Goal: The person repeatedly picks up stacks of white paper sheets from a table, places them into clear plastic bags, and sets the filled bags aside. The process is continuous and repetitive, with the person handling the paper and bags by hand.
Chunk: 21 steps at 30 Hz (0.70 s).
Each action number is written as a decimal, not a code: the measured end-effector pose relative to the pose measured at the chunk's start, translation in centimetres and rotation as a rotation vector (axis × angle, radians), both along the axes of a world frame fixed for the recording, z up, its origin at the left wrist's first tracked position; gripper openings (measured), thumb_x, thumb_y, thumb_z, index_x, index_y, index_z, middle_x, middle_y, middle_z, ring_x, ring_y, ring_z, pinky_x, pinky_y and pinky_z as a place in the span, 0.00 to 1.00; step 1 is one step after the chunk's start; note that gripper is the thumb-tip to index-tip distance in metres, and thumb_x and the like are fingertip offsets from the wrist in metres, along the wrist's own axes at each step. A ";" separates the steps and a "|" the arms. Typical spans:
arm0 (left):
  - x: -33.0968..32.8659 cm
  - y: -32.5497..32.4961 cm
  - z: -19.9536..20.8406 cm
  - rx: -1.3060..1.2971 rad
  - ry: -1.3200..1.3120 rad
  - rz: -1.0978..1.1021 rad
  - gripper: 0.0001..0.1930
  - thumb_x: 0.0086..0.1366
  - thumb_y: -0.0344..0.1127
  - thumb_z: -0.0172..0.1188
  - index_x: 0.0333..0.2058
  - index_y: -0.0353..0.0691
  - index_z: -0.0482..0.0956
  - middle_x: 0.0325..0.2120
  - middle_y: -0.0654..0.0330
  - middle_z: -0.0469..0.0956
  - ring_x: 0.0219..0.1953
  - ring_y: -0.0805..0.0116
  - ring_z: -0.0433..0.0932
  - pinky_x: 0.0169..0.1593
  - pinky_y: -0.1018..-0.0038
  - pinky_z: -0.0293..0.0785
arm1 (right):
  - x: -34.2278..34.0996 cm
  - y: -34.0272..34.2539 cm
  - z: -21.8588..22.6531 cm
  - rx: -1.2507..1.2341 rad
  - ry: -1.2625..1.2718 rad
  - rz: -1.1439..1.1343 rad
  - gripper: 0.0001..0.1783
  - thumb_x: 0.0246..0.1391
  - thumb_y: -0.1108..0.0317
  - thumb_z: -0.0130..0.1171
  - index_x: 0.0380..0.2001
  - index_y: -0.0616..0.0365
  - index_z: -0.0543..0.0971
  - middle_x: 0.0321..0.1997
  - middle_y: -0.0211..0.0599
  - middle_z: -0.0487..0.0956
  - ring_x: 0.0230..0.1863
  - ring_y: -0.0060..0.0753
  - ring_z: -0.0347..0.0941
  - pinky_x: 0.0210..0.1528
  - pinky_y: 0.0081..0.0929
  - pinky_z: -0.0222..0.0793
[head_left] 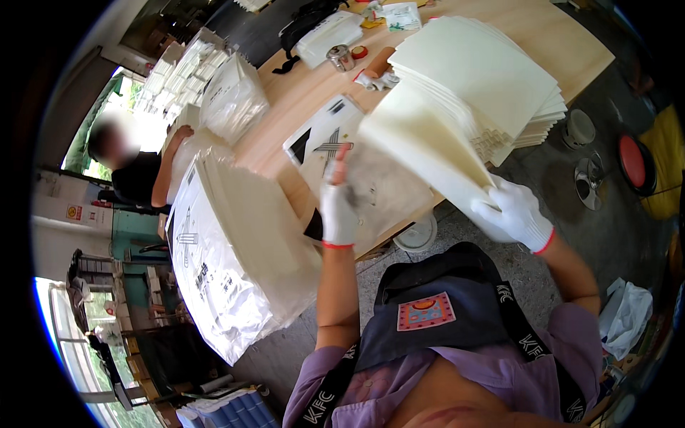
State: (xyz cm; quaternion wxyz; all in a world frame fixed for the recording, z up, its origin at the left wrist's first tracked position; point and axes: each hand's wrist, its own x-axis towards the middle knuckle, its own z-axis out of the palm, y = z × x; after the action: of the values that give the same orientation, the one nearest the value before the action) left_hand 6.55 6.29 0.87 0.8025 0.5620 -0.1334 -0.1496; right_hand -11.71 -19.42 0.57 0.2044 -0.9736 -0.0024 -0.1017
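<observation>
Two gloved hands: both in white knit gloves with red cuffs, above a dark apron (471, 324).
Right hand (512, 210): fingers clenched on the near edge of the bent cream sheets (435, 146); how many it grasps, I cannot tell.
Left hand (338, 207): fingers straight and released, bare fingertips pointing up; whether it touches the bag behind it, I cannot tell.
Held sheets: slanting up and left from the right hand, over the table's near edge, their far part blurred beside the big pile.
Filled bag (225, 267): white printed plastic, bulging with pale sheets, left of the left hand.
Flat bag (303, 146): printed, lying on the wooden table (275, 107) behind the left hand.
Sheet pile (478, 71): cream, fanned unevenly, at the table's right.
Tabletop oddments: metal mug (340, 58), red lid (359, 52), brown cylinder (379, 61), with spare gloves (376, 81) just beside it.
Co-worker (139, 182): dark top, one hand on a pale package at the table's left.
Far stacks (175, 75): white bundles, piled near the bright window.
</observation>
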 end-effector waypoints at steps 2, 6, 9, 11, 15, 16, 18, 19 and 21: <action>0.1 1.2 2.7 0.030 -0.014 -0.020 0.28 0.67 0.48 0.49 0.60 0.37 0.64 0.55 0.54 0.68 0.52 0.67 0.72 0.52 0.73 0.70 | 0.1 -0.3 0.0 -0.199 -0.091 0.137 0.14 0.50 0.55 0.57 0.22 0.54 0.75 0.28 0.43 0.74 0.26 0.39 0.75 0.26 0.34 0.72; -3.5 0.9 1.3 0.271 -0.381 -0.399 0.25 0.64 0.36 0.53 0.58 0.36 0.66 0.54 0.56 0.72 0.57 0.64 0.68 0.61 0.71 0.59 | 2.2 1.8 0.9 -0.341 0.014 0.345 0.14 0.47 0.57 0.58 0.21 0.56 0.75 0.24 0.39 0.74 0.26 0.39 0.75 0.26 0.34 0.72; -8.5 0.2 -0.6 0.662 -0.421 -0.363 0.28 0.62 0.32 0.55 0.61 0.41 0.62 0.31 0.58 0.75 0.31 0.75 0.71 0.40 0.77 0.69 | 5.9 2.2 0.4 -0.213 0.404 0.392 0.12 0.51 0.60 0.57 0.25 0.59 0.78 0.27 0.38 0.78 0.30 0.32 0.77 0.30 0.32 0.72; -11.2 2.0 -5.2 0.613 -0.524 -0.124 0.23 0.61 0.28 0.52 0.56 0.41 0.69 0.28 0.57 0.76 0.26 0.74 0.72 0.33 0.75 0.71 | 7.6 1.1 -3.0 0.486 0.590 0.373 0.12 0.52 0.60 0.57 0.30 0.59 0.80 0.30 0.36 0.80 0.30 0.25 0.76 0.33 0.29 0.72; -10.1 1.8 -6.8 0.571 -0.781 -0.192 0.26 0.49 0.18 0.48 0.49 0.43 0.77 0.26 0.57 0.78 0.25 0.68 0.76 0.31 0.72 0.73 | 10.7 3.3 -7.7 0.961 0.498 0.292 0.13 0.51 0.63 0.59 0.37 0.61 0.80 0.33 0.32 0.82 0.36 0.20 0.75 0.41 0.21 0.70; -9.0 0.4 -5.6 0.618 -0.815 -0.055 0.31 0.42 0.17 0.46 0.47 0.44 0.79 0.24 0.57 0.77 0.24 0.65 0.77 0.30 0.72 0.73 | 11.5 4.7 -7.7 0.838 0.426 0.293 0.13 0.51 0.64 0.59 0.36 0.61 0.80 0.34 0.32 0.82 0.37 0.22 0.76 0.43 0.21 0.70; -7.4 -1.9 -1.4 0.582 -0.655 -0.048 0.28 0.45 0.17 0.46 0.47 0.44 0.78 0.22 0.54 0.75 0.23 0.64 0.77 0.29 0.72 0.73 | 11.3 7.2 -8.1 0.815 0.392 0.184 0.12 0.56 0.66 0.55 0.40 0.59 0.78 0.36 0.32 0.80 0.39 0.27 0.75 0.45 0.23 0.70; -7.2 -2.8 -1.0 0.625 -0.672 -0.073 0.27 0.46 0.18 0.48 0.46 0.44 0.78 0.23 0.55 0.75 0.23 0.60 0.76 0.29 0.71 0.73 | 11.4 8.4 -8.4 0.777 0.344 0.163 0.12 0.55 0.65 0.55 0.40 0.58 0.78 0.38 0.32 0.79 0.40 0.29 0.74 0.47 0.25 0.69; -7.3 -4.4 -1.1 0.708 -0.704 -0.125 0.23 0.47 0.21 0.52 0.44 0.46 0.77 0.24 0.58 0.74 0.23 0.54 0.74 0.28 0.70 0.72 | 11.9 10.3 -8.2 0.564 0.226 0.162 0.13 0.54 0.63 0.54 0.41 0.56 0.77 0.41 0.34 0.78 0.43 0.32 0.73 0.51 0.29 0.66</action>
State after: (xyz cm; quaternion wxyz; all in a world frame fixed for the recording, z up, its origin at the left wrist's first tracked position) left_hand -0.76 1.86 -0.19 0.4583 0.8071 -0.3705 -0.0350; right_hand 0.21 -9.14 -7.61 0.4730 -0.8802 -0.0287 0.0271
